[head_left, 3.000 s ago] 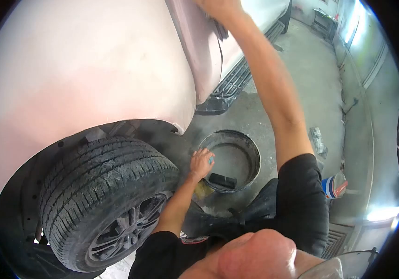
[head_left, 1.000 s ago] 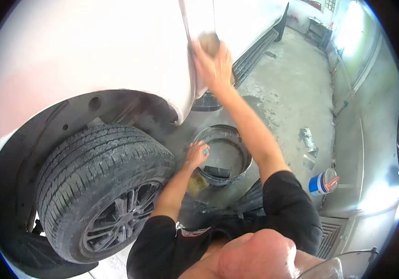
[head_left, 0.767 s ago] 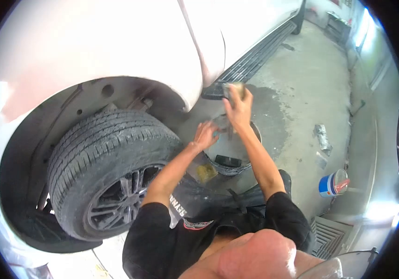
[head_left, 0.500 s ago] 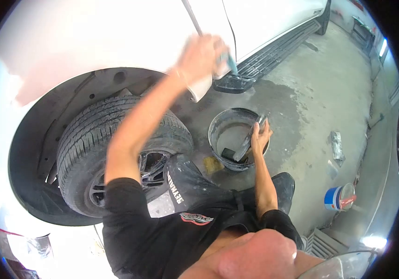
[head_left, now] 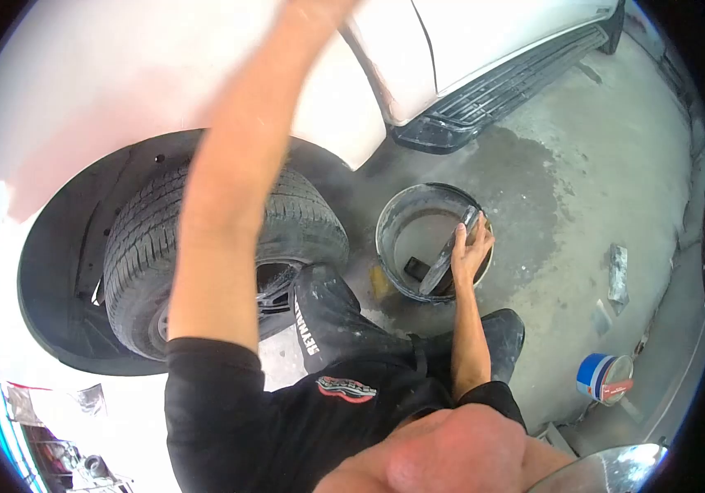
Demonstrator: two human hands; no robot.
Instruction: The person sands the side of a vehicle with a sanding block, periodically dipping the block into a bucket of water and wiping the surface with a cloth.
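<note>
My left hand point(head_left: 319, 8) is blurred at the top edge, over the white car body panel point(head_left: 155, 74); its fingers and anything in them are out of frame. My right hand point(head_left: 471, 249) is closed around a long grey block point(head_left: 444, 264), which slants down inside a round bucket point(head_left: 395, 223) at the right side of its opening. A small dark block point(head_left: 416, 268) lies in the bucket beside the long one. Below my left forearm is the tyre point(head_left: 143, 255) in the wheel arch.
Near the bucket are a black side step point(head_left: 517, 78) and a yellow item point(head_left: 379, 282) on the floor. Further right are a grey strip point(head_left: 618, 278) and a blue-and-white tub point(head_left: 595, 375) with a red tool point(head_left: 618, 387), close to the wall.
My left hand has moved up along the panel; the light-blue item seen in it earlier is out of sight. My right hand stays at the bucket with the long block. The view has shifted slightly.
</note>
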